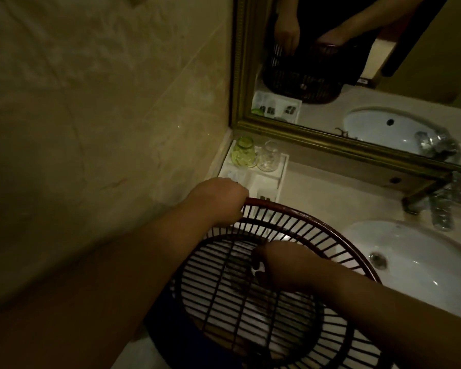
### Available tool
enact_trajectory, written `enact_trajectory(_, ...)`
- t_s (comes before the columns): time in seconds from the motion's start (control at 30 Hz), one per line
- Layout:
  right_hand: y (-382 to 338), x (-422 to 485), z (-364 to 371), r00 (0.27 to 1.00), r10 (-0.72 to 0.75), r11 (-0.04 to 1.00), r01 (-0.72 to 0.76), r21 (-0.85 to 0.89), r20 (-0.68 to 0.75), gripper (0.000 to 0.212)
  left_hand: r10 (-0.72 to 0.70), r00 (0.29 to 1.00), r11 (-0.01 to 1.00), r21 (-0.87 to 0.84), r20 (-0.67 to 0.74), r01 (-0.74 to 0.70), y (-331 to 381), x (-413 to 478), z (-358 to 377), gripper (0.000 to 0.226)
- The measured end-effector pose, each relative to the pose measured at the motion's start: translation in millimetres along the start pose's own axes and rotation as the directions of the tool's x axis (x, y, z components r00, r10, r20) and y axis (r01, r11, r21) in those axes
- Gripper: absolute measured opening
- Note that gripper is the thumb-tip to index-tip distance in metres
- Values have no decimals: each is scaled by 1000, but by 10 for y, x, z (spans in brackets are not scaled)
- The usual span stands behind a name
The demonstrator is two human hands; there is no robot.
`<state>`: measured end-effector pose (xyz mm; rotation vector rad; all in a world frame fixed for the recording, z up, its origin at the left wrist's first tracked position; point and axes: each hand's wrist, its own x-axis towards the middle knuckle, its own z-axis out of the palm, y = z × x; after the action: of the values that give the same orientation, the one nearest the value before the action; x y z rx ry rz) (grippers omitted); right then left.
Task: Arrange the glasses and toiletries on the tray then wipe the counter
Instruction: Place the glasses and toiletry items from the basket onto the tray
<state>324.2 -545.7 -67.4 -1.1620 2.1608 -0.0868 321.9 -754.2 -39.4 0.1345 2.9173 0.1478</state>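
L hand (218, 198) grips basket (308, 217) rim. R hand (280, 262) curled inside basket, hold unclear. Tray (262, 183) lies fwd-left of R hand, just past L hand.

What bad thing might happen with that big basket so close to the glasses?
The basket, gripped at its rim by the left hand, is close to the tray; a swing might knock over the green glass or clear glass.
The right hand reaches inside; small things might slip through the gaps between bars toward the sink.
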Motion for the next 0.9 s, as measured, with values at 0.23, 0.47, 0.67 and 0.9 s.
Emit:
enact_trajectory(0.23, 382, 683, 530, 973, 201, 979, -204, 13, 118, 46, 25, 998, 1000, 1, -61, -25, -16, -3, 32, 13)
enact_trajectory(0.47, 397, 715, 628, 977, 197, 979, -200, 30, 83, 41, 32, 997, 999, -2, -69, -33, -42, 13, 68, 13)
enact_trajectory(0.67, 263, 520, 510, 992, 98, 995, -97, -19, 82, 37, 31, 998, 1000, 1, -47, -31, -32, 40, 63, 13)
enact_trajectory(0.9, 77, 212, 154, 994, 18, 999, -22, -33, -111, 38, 28, 999, 999, 32, -31, -27, -29, 43, 53, 10)
